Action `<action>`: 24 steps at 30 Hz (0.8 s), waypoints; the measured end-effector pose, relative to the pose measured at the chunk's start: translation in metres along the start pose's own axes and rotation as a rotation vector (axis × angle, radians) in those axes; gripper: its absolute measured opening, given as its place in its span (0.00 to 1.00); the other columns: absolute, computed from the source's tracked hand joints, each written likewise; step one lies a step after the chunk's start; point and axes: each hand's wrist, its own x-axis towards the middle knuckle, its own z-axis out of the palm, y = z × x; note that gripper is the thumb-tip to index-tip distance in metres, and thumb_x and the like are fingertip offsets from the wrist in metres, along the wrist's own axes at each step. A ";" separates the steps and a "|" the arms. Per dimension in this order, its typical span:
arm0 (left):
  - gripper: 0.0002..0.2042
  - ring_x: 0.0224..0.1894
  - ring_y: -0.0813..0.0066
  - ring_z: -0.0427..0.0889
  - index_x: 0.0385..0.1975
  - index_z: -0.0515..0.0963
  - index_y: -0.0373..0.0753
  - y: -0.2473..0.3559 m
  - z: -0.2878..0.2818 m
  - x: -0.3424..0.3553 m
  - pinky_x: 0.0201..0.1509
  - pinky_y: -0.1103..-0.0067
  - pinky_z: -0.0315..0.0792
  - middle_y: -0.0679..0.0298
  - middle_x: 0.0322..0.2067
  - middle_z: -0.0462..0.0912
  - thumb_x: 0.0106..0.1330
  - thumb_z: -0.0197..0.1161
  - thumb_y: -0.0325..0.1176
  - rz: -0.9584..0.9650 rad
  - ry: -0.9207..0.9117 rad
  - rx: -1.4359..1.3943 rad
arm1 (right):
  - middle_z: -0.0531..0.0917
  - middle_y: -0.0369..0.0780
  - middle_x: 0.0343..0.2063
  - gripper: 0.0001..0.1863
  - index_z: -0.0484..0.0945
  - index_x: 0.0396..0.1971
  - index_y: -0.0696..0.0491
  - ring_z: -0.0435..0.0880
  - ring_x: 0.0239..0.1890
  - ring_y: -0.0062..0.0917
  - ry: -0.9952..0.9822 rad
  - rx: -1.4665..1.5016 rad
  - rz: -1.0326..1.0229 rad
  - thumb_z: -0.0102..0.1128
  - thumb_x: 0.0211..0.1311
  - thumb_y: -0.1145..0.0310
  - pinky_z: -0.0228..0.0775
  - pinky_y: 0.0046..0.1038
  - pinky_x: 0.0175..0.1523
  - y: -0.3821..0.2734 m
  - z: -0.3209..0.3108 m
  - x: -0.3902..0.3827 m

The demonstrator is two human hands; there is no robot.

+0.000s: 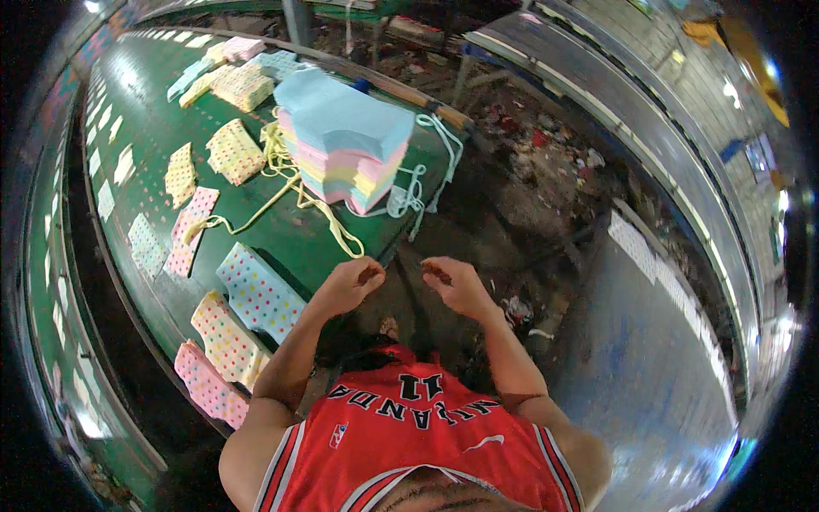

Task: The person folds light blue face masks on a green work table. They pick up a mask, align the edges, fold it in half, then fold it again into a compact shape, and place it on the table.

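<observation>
- Two bare hands are all I have near the middle of my head view, held apart in front of the red jersey, over the dark gap beside the green table (294,243).
- Left hand (345,286): fingers curled inward, nearest the looped end of a yellow strap (320,209); I cannot tell whether they touch, or how tight the grip is.
- Right hand (459,286): likewise curled, over the floor; I see nothing in it, but cannot tell what the fingers enclose.
- The stack of blue, pink and yellow pieces (358,171) sits at the table's near corner, beyond the left hand.
- Pale blue cords (439,141) lie beside the stack at the table edge, in a tangle.
- Dotted pieces in blue (260,290), cream (226,337) and pink (209,384) lie in a row by the left forearm, which partly covers the nearer ends.
- More dotted pieces (243,85) lie heaped behind the stack, which hides some of them.
- To my right, a grey table (648,341) borders the littered floor (529,162).
- The fisheye rim cuts off the far-left table (38,256); its small pale pieces are too blurred to make out.
</observation>
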 end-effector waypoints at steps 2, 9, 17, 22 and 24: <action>0.09 0.31 0.67 0.80 0.40 0.77 0.33 0.010 -0.015 0.023 0.37 0.74 0.73 0.56 0.32 0.82 0.67 0.63 0.33 -0.002 0.042 0.034 | 0.80 0.50 0.47 0.21 0.76 0.52 0.53 0.79 0.51 0.45 0.071 -0.089 -0.163 0.67 0.57 0.72 0.72 0.40 0.55 -0.007 -0.014 0.049; 0.09 0.33 0.66 0.82 0.39 0.76 0.32 0.025 -0.032 0.072 0.40 0.72 0.75 0.55 0.31 0.81 0.68 0.61 0.32 0.101 0.094 -0.013 | 0.71 0.42 0.56 0.40 0.69 0.60 0.46 0.68 0.62 0.39 0.418 -0.682 -0.772 0.75 0.42 0.69 0.58 0.46 0.66 -0.051 -0.067 0.206; 0.10 0.37 0.68 0.82 0.41 0.77 0.31 0.013 -0.037 0.085 0.44 0.73 0.76 0.55 0.35 0.83 0.68 0.61 0.32 -0.156 0.314 -0.069 | 0.74 0.39 0.57 0.43 0.69 0.61 0.44 0.71 0.62 0.36 -0.089 -0.669 -0.944 0.77 0.38 0.65 0.61 0.44 0.66 -0.049 -0.107 0.318; 0.09 0.39 0.72 0.82 0.40 0.78 0.31 0.014 -0.031 0.112 0.45 0.74 0.75 0.58 0.36 0.82 0.68 0.61 0.31 -0.311 0.484 -0.237 | 0.85 0.42 0.43 0.36 0.76 0.55 0.50 0.86 0.44 0.32 -0.253 -0.028 -0.732 0.82 0.40 0.70 0.76 0.34 0.53 -0.045 -0.126 0.377; 0.09 0.39 0.73 0.81 0.40 0.78 0.30 0.021 -0.026 0.129 0.46 0.75 0.75 0.59 0.35 0.82 0.68 0.60 0.30 -0.295 0.586 -0.228 | 0.86 0.42 0.42 0.36 0.76 0.55 0.51 0.84 0.44 0.26 -0.301 0.058 -0.688 0.82 0.41 0.69 0.77 0.30 0.50 -0.045 -0.136 0.395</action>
